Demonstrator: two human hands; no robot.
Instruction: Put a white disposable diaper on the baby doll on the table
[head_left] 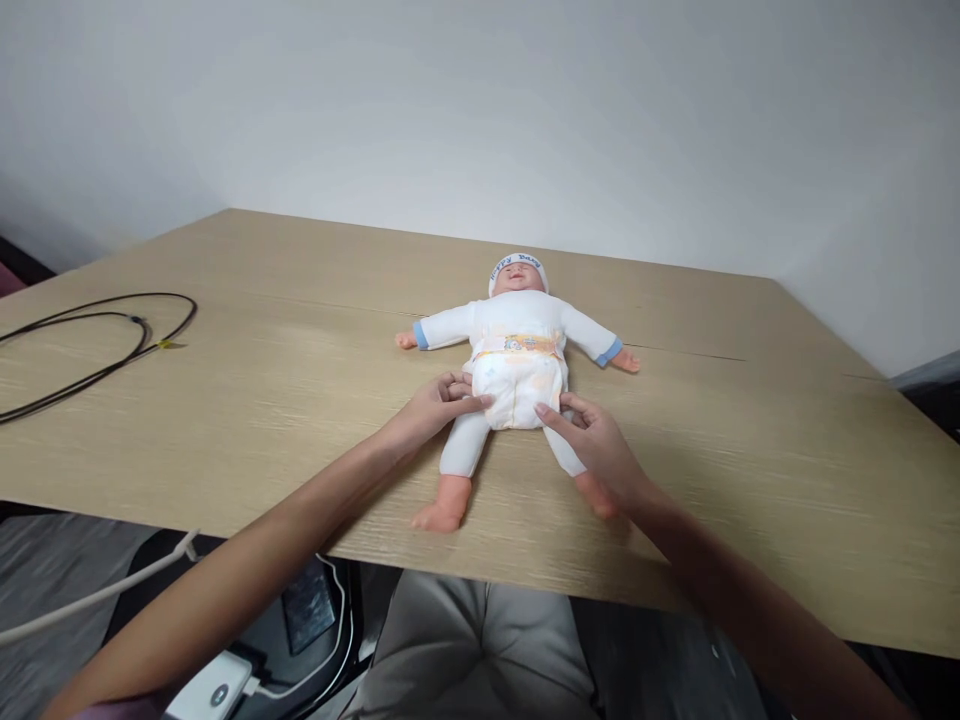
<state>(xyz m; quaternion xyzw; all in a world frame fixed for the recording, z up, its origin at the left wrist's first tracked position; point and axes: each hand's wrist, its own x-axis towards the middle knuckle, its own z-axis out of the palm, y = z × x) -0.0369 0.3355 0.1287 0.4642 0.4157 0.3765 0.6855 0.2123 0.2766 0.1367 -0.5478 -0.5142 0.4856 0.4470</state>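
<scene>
Your two hands work low on the doll's hips, one to each side: the left hand (pixel 444 400) has its thumb on the front of the diaper (pixel 517 385) by the leg opening with its fingers curled at the outer side, and the right hand (pixel 592 428) mirrors it. Both are partly bent, thumb apart from fingers; whether you have the edge pinched between them you cannot tell from this angle. That matching hold probably lets you handle both leg edges evenly. The diaper sits around the hips of the doll (pixel 517 308), over its white clothing, with the printed waistband (pixel 525 344) lying across the belly. The doll lies on its back on the table (pixel 315 400), head away from you and feet toward the near edge, likely so the front and both legs stay within reach. Its arms stretch outward, clear of the diaper, and its legs are parted, which leaves room for your thumbs. Your right wrist partly covers the foot on that side. Well apart to the left, a looped black cable (pixel 161 294) rests on the tabletop, where it does not crowd your forearms.
</scene>
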